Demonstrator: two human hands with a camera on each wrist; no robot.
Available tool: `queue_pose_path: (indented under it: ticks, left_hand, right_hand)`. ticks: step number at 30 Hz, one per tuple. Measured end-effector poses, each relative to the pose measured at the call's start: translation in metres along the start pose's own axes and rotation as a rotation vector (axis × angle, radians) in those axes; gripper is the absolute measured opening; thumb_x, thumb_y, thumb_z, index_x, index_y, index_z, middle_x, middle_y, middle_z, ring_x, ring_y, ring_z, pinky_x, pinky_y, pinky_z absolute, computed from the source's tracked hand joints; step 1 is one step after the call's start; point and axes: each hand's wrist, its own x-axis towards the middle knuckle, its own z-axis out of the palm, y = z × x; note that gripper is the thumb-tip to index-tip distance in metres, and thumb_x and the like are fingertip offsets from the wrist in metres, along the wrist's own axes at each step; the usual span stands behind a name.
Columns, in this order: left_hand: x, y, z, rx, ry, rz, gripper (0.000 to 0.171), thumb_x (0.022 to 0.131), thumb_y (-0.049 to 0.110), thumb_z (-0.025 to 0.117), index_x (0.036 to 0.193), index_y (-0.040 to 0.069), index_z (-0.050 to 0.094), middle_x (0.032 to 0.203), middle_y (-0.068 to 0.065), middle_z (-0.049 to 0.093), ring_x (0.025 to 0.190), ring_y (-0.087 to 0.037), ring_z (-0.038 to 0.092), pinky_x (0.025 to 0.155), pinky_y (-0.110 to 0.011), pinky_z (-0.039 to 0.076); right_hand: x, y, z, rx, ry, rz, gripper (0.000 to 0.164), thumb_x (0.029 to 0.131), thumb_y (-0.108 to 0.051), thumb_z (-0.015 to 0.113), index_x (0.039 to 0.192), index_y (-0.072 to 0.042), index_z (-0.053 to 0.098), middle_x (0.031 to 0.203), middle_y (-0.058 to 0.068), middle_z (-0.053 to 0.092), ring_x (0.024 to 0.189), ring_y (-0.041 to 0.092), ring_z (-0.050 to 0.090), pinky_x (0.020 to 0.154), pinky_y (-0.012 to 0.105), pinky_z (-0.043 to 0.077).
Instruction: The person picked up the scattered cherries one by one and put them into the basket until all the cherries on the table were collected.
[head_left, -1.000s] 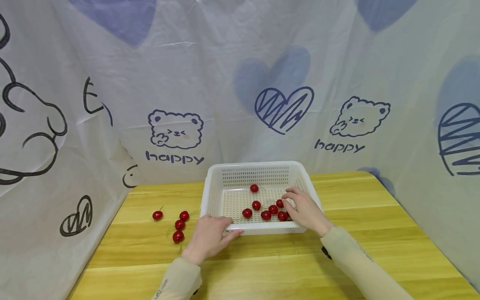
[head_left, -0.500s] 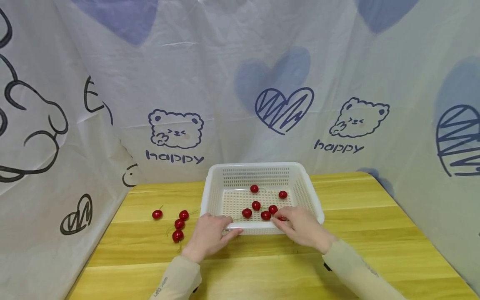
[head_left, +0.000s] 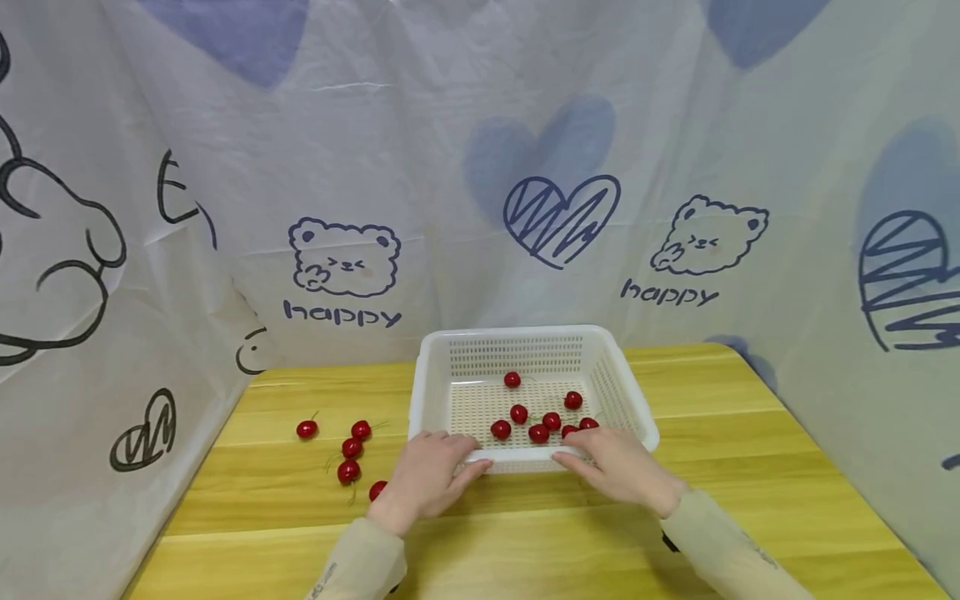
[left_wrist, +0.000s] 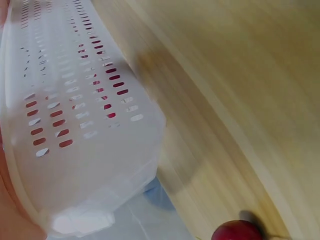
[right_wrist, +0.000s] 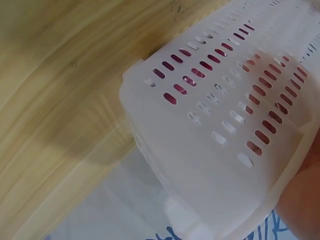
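Observation:
A white perforated plastic basket stands on the table with several red cherries in it. At the left part of its front rim, my left hand grips, fingers over the rim and thumb outside. My right hand holds the same rim farther right in the same way, its fingers partly covering cherries near the front. In the left wrist view the basket's outer wall shows, and a cherry lies on the table. The right wrist view has part of the right hand at the rim.
Several loose cherries with stems lie on the wooden table left of the basket; one is partly hidden by the left wrist. Behind the table hangs a white cloth with heart and bear drawings.
My right hand has come back from among the cherries on the basket's right side to its front rim. A cherry there has shifted. The basket appears slightly nearer; my left hand stays on the rim.

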Motion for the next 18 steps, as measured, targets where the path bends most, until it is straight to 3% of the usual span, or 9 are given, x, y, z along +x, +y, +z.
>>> queue_pose_path:
  ticks: [3, 8, 12, 18]
  left_hand:
    - [0.0, 0.002, -0.003, -0.081, -0.001, -0.001, 0.04, 0.103, 0.05, 0.046, 0.123, 0.021, 0.065, 0.12, 0.004, 0.074, 0.106, -0.021, 0.07, 0.095, -0.042, 0.053]
    - [-0.004, -0.003, -0.012, -0.199, 0.031, -0.023, 0.041, 0.103, 0.041, 0.053, 0.134, 0.017, 0.06, 0.132, -0.002, 0.068, 0.122, -0.026, 0.064, 0.109, -0.048, 0.048]
    - [-0.008, -0.011, -0.022, -0.216, 0.079, -0.034, 0.04, 0.102, 0.036, 0.057, 0.136, 0.017, 0.059, 0.135, -0.004, 0.065, 0.127, -0.027, 0.06, 0.111, -0.049, 0.047]
    - [-0.02, -0.031, -0.035, -0.124, 0.26, -0.069, 0.039, 0.098, 0.025, 0.065, 0.135, 0.017, 0.06, 0.139, -0.011, 0.06, 0.127, -0.034, 0.058, 0.104, -0.056, 0.05]
  right_hand:
    - [-0.002, 0.0, -0.002, 0.002, -0.011, 0.009, 0.034, 0.102, -0.044, 0.054, 0.072, -0.028, 0.054, 0.06, -0.019, 0.043, 0.059, -0.002, 0.042, 0.061, 0.019, 0.04]
    - [-0.003, -0.002, -0.003, 0.01, -0.027, 0.013, 0.037, 0.102, -0.045, 0.053, 0.07, -0.028, 0.05, 0.058, -0.018, 0.038, 0.056, -0.002, 0.037, 0.059, 0.017, 0.037]
    - [-0.004, -0.002, -0.002, -0.006, -0.016, 0.011, 0.037, 0.102, -0.044, 0.054, 0.069, -0.028, 0.049, 0.058, -0.018, 0.038, 0.055, -0.002, 0.037, 0.058, 0.017, 0.036]
    - [-0.004, -0.001, 0.0, -0.008, 0.011, 0.005, 0.037, 0.102, -0.045, 0.054, 0.069, -0.029, 0.05, 0.057, -0.019, 0.038, 0.054, -0.002, 0.036, 0.056, 0.016, 0.035]
